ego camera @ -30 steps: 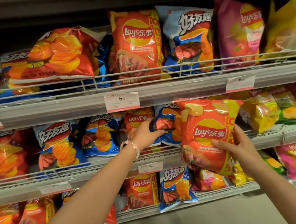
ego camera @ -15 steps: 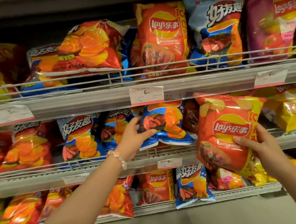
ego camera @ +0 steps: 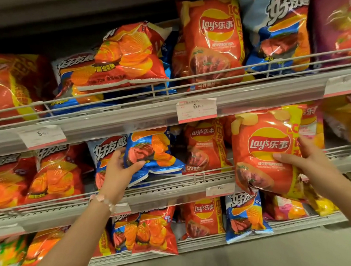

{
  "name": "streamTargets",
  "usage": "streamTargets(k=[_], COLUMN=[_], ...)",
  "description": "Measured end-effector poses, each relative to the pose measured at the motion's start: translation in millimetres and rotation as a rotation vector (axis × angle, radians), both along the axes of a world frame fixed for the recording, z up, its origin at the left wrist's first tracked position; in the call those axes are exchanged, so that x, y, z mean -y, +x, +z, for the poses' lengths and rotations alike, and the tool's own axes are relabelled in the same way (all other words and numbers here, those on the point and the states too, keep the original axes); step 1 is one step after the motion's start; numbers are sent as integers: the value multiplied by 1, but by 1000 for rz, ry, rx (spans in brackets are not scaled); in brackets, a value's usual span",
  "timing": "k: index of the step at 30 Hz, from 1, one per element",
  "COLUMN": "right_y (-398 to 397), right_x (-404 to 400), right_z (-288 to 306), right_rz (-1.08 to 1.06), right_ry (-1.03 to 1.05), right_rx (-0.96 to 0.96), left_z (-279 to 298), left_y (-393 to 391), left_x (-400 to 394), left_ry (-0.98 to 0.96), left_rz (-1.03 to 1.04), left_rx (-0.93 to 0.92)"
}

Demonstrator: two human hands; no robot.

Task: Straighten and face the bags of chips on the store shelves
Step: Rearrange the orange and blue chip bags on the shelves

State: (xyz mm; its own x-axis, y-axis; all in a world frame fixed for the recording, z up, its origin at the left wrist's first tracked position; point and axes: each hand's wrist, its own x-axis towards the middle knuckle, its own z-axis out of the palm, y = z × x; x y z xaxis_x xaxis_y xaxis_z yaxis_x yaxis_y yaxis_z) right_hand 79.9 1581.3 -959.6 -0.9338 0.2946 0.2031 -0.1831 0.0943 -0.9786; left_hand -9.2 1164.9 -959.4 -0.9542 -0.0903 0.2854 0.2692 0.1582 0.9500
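Right hand grips orange Lay's bag, held upright, label outward, clear of the middle shelf front. Left hand grips blue bag, now dragged leftward and tilted on that shelf; facing unfinished.

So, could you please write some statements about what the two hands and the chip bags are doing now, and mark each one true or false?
1. The left hand grips a blue bag on the middle shelf. True.
2. The right hand is empty. False: it holds a red Lay's bag.
3. The red Lay's bag is held in front of the shelf's edge. True.
4. The price tag above the blue bag reads 5. False: it reads 6.80.
5. The left wrist wears a bracelet. True.
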Motion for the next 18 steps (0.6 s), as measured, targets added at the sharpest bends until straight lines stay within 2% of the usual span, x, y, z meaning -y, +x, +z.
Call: streamTargets(k=[4, 8, 11, 14, 16, 17, 18], right_y=[-2, -2, -5, -8, -14, -18, -23], right_x=[10, 13, 11, 9, 9, 9, 8], right_z=[2, 3, 3, 3, 6, 7, 8], right_rz=[12, 20, -1, -48, -81, -96, -108], right_ry=[12, 19, 20, -19, -27, -26, -27], right_rx=[2, -1, 11, 23, 26, 25, 22], left_z=[-4, 4, 11, 15, 13, 10, 8], left_y=[-3, 6, 20, 34, 38, 38, 37], left_x=[-3, -10, -17, -31, -47, -57, -66], left_ry=[-191, -483, -749, -1077, -1244, -1337, -1433], left_rz=[25, 107, 235, 419, 333, 256, 189], left_rx=[43, -56, -215, -524, -723, -769, -736])
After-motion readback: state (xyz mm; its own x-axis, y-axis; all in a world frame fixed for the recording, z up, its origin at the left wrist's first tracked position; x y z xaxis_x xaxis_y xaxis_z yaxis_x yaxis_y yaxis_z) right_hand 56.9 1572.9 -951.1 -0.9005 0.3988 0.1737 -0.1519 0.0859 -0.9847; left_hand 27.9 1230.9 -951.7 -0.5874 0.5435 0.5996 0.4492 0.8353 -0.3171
